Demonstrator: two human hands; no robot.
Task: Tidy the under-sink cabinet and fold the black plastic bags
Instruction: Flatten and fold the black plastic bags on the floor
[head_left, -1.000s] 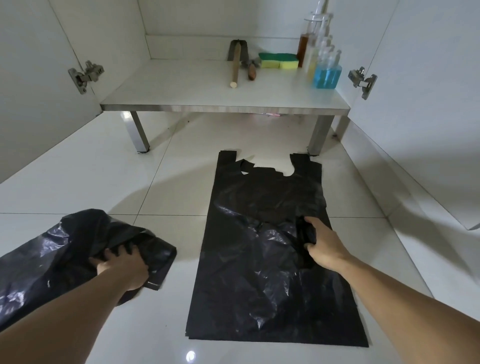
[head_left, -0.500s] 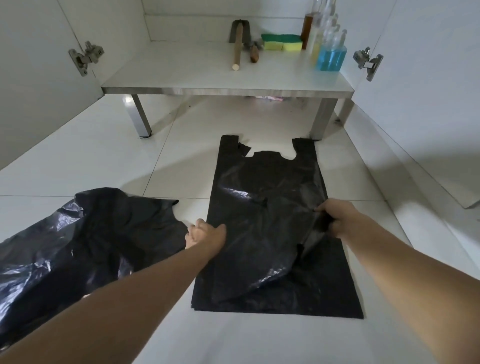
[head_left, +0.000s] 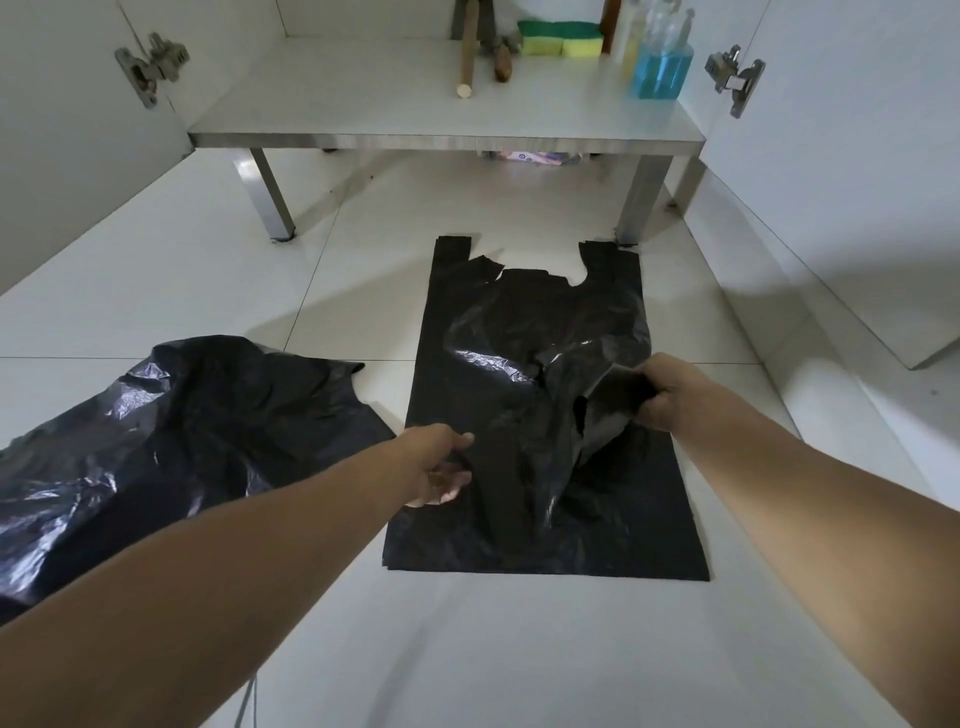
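A black plastic bag (head_left: 530, 332) lies flat on the white tiled floor in front of the cabinet, handles pointing away from me. My right hand (head_left: 670, 392) pinches its top layer near the right edge and lifts it off the layer below. My left hand (head_left: 441, 465) reaches to the bag's left edge, fingers loosely curved at the plastic; whether it grips is unclear. A second, crumpled black bag (head_left: 171, 441) lies on the floor at the left, untouched.
The cabinet shelf (head_left: 447, 137) on metal legs holds a wooden-handled tool (head_left: 466, 57), yellow-green sponges (head_left: 561, 44) and a blue liquid bottle (head_left: 660, 70). Open cabinet doors with hinges (head_left: 148, 65) flank both sides. Some packaging (head_left: 530, 156) lies under the shelf.
My left hand let go of the crumpled bag and moved right to the flat bag's left edge. My right hand lifted the flat bag's top layer higher.
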